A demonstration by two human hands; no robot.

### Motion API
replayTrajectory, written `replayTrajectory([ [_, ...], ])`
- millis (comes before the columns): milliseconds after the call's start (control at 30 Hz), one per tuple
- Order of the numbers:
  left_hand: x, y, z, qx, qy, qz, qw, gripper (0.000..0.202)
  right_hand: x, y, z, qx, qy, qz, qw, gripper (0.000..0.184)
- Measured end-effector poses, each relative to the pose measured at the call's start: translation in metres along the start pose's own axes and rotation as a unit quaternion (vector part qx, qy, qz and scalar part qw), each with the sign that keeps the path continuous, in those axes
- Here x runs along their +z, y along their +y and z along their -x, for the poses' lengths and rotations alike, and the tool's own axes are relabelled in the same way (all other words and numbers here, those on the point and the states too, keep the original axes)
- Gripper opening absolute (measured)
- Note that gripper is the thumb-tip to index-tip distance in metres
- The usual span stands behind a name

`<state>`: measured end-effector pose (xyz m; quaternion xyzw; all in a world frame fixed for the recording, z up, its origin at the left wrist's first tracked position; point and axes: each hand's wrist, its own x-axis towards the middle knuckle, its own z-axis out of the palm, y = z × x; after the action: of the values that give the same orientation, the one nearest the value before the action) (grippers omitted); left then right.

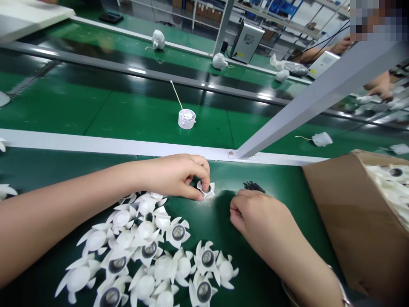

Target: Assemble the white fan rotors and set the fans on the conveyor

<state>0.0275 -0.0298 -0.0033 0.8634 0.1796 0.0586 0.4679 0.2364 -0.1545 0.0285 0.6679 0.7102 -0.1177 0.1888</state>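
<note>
A single white fan wheel [208, 191] lies on the green counter [287, 181], ahead of the person and between the two hands, with its ringed hub turned upward; being round, with blades all about, it shows no long axis to line up with. The left hand [188, 175] is clearly the nearer: it reaches in from the wheel's left, its thumb and bent finger closed on the hub and rim. The right hand [260, 219] is apart, to the right of the wheel and a little closer to the person, its curled fingers pointing left across a bare strip of counter. Its fingertips are tucked together, and whether they pinch anything cannot be told. Just beyond its knuckles sits a small heap of dark pieces [254, 186], so the right hand lies nearer to that heap than to the wheel. Toward the person and to the left, under and past the left forearm, spreads a loose pile of fan wheels [145, 230], some hub up, others hub down. A cardboard box [338, 217] stands to the right, and past the white rail [96, 143] a round housing [187, 119] with a thin wire rests on the green belt [134, 111].
</note>
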Motion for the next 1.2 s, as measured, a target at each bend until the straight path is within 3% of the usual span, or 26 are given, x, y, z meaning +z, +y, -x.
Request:
replayTrajectory([
  [167,-0.002,0.001,0.001,-0.008,-0.013,0.012,1.000,0.011,0.004,0.001,0.003,-0.021,0.029,-0.001,0.999,0.019],
  [333,0.000,-0.003,0.001,0.018,0.002,0.017,1.000,0.008,0.015,0.003,-0.001,-0.019,0.107,-0.007,0.994,0.019],
  [433,0.000,-0.004,0.001,0.007,-0.001,0.015,1.000,0.015,0.017,0.009,-0.007,-0.045,0.148,-0.065,0.986,0.017],
  [567,-0.001,-0.001,0.001,-0.034,-0.018,-0.005,0.999,0.032,0.012,0.009,-0.014,-0.111,0.212,-0.262,0.935,0.011],
  [667,-0.001,0.000,0.001,-0.019,-0.027,-0.010,0.999,0.032,0.010,-0.001,-0.018,-0.178,0.199,-0.366,0.891,0.012],
  [733,0.000,0.000,0.000,-0.006,-0.026,-0.008,1.000,0.037,0.013,-0.010,-0.019,-0.199,0.185,-0.388,0.881,0.012],
  [967,0.000,0.001,0.000,-0.012,-0.020,-0.025,0.999,0.042,0.023,-0.026,-0.020,-0.200,0.256,-0.286,0.902,0.009],
  [1200,0.000,-0.003,-0.001,0.000,-0.030,0.005,1.000,0.046,0.021,-0.026,-0.015,-0.206,0.255,-0.249,0.911,0.011],
])
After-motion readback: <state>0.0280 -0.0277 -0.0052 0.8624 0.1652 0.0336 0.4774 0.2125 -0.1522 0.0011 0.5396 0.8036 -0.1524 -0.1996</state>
